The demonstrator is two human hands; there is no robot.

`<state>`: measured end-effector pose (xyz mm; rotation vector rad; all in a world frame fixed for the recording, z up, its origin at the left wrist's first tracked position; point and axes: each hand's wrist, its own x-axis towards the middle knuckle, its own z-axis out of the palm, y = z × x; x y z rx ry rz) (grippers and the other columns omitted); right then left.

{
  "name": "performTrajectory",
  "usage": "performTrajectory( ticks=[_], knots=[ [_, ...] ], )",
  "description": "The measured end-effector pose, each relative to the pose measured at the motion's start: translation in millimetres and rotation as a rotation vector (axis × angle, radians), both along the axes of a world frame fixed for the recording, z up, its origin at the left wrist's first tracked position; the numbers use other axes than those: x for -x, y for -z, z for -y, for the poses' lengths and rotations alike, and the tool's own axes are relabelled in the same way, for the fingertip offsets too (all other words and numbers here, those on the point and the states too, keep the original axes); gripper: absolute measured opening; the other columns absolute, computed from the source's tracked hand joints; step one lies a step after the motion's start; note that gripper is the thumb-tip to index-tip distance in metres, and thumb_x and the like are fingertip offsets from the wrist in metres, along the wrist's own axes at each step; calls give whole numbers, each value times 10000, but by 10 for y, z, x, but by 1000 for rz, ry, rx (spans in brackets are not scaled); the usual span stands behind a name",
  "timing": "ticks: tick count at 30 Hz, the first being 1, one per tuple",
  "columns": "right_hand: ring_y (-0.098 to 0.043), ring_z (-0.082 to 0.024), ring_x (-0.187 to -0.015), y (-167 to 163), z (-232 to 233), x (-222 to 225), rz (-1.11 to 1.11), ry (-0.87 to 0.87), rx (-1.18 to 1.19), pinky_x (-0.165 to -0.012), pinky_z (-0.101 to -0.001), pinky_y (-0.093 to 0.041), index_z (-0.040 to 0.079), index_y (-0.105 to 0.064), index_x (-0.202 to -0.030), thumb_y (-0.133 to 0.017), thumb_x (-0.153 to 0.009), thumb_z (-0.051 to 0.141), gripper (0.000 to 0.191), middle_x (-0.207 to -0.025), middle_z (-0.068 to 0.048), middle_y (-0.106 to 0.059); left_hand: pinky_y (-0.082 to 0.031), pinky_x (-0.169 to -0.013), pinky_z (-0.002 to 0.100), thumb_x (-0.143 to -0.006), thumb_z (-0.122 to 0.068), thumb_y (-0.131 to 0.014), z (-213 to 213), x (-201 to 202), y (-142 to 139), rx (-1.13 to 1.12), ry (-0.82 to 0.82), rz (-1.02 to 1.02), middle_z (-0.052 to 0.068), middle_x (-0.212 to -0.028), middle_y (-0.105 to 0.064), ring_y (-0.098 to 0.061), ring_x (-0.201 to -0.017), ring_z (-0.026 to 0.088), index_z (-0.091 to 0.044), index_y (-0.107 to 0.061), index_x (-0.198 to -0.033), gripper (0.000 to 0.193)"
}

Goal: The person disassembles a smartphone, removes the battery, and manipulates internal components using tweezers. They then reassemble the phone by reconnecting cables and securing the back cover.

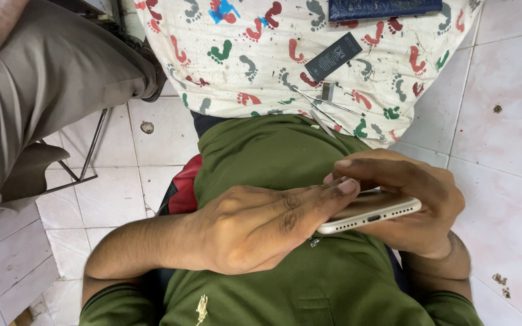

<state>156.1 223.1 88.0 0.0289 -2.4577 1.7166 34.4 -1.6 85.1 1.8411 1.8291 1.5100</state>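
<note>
- White smartphone (374, 212) is held flat over the lap, charging port toward the camera.
- Right hand (415, 202) cups it from below, grip closed around its edges.
- Left hand (255, 226) lies across it, fingers (327, 190) pressing the top face.
- Beyond, a footprint-patterned cloth (261, 54) carries a black battery (333, 56) and tweezers (327, 105); pale floor tiles (509, 133) surround it.

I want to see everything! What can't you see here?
- Phone: head view, its face is hidden by the left hand and right hand.
- Blue case: cut off by the top edge.
- Tweezers: too thin to make out the tips.
- Person at left: mostly out of frame.
</note>
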Motion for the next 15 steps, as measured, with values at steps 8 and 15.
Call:
performTrajectory(
  ticks=[8,15],
  knots=[
    [-758,-267,-1040,-67,105,23,-92,-1,-51,-916,-381,-667,-136,-505,-1316,-853,-813,213,704,-1113,-212,-708,-566,-1059,404,-1025,83,-670,-15,-8,-21,-11,11,33,304,-1435,-570,-687,-1302,362,167,-400,-1439,502],
    [-758,-257,-1062,-41,111,-45,-76,-27,-82,-941,-369,-662,-128,-447,-1369,-856,-820,191,755,-1105,-188,-725,-565,-1078,417,-1030,96,-663,-5,-6,-18,-10,8,-4,327,-1458,-539,-697,-1304,375,190,-386,-1445,508]
  ],
)
